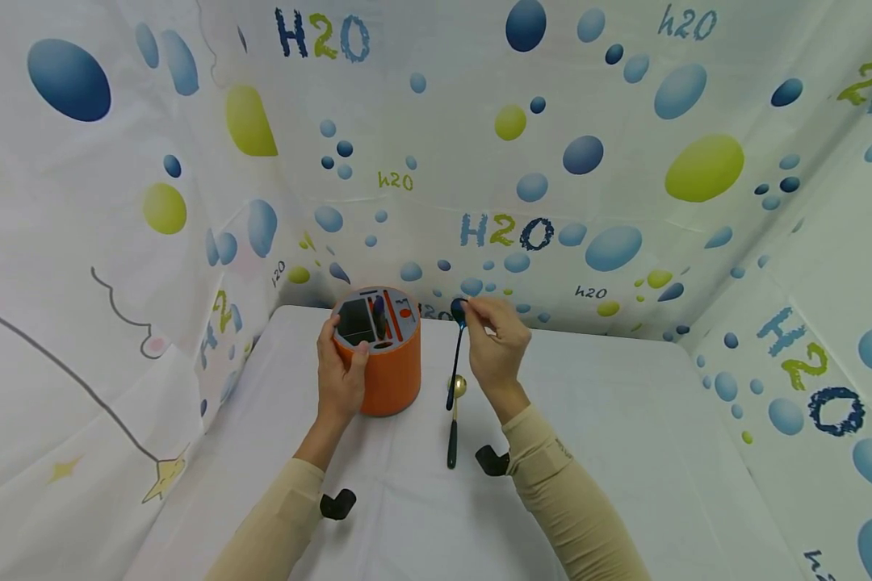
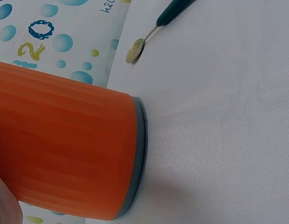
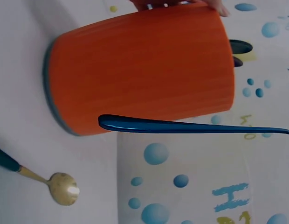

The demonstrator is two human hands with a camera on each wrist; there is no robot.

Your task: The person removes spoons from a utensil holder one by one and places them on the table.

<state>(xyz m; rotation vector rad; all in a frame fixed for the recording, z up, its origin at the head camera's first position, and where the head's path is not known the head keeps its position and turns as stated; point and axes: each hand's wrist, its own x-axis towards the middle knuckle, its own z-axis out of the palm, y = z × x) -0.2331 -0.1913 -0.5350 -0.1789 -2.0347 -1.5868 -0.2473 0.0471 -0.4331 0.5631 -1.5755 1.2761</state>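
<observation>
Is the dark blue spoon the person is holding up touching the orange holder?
Apart. The head view shows the dark blue spoon hanging from the right hand, with white tablecloth visible between it and the orange holder.

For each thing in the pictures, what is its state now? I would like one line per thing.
orange holder: upright on the table, some utensils already in its top slots.
dark blue spoon: lifted, hanging handle down beside the holder.
gold spoon: lying flat on the table, untouched.
left hand: grips the holder's side.
right hand: pinches the dark blue spoon near its bowl.
</observation>
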